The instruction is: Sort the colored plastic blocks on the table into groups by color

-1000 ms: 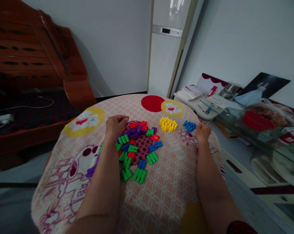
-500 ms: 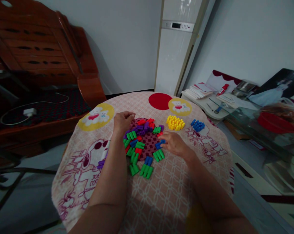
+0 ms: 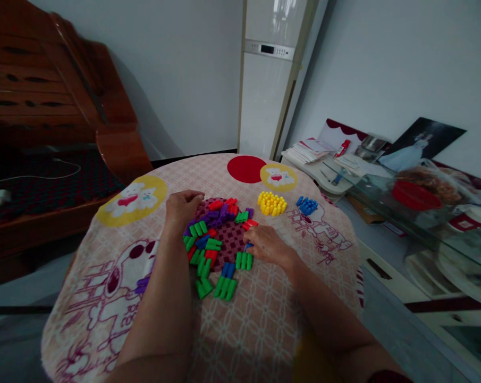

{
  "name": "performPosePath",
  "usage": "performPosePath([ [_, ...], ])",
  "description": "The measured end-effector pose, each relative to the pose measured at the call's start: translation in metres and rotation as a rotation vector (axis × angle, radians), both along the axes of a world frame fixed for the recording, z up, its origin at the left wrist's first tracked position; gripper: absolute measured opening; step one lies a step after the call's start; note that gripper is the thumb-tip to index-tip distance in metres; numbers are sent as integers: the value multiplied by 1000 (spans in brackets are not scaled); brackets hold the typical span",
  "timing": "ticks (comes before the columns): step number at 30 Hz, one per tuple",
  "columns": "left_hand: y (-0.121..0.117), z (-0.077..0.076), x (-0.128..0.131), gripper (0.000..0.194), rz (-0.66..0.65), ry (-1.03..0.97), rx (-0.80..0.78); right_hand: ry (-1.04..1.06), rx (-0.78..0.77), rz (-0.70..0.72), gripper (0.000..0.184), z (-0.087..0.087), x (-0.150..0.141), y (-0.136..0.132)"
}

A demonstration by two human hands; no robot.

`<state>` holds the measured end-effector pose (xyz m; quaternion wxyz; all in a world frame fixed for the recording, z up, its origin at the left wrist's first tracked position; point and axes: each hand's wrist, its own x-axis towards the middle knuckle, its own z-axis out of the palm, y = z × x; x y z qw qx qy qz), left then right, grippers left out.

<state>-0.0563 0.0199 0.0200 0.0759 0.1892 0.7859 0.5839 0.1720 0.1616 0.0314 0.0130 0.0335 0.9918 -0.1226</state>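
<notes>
I have the right hand (image 3: 269, 244) bent over a mostly covered blue plastic piece (image 3: 248, 246) just right of centre frame, and I cannot tell whether it is gripped; the left hand (image 3: 183, 208) is curled left of centre, its contents hidden from me. Between and below them I see green, red, blue and purple plastic pieces (image 3: 220, 215), with yellow pegs (image 3: 271, 203) and blue pegs (image 3: 306, 205) grouped right of centre on the patterned tablecloth (image 3: 256, 335). Farther out, a wooden bench (image 3: 118, 154) fills the upper left and a glass shelf (image 3: 379, 201) the right.
</notes>
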Motion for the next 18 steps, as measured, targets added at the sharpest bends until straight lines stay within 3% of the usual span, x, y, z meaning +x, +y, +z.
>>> performPosePath([
  [3, 0, 3, 2, 32, -9, -17, 20, 98, -148, -84, 13, 2, -2, 9],
  [6, -1, 4, 2, 32, 1, -32, 17, 239, -245, -292, 17, 6, 1, 31],
  [11, -2, -1, -3, 33, 12, 8, -7, 289, -74, -708, 19, -7, 15, 89],
  [14, -2, -5, -5, 33, 6, 16, 3, 218, -62, -777, 21, -19, 23, 113],
  [18, -2, -4, -4, 34, 2, 23, -17, 89, -23, -757, 9, -25, 27, 120],
])
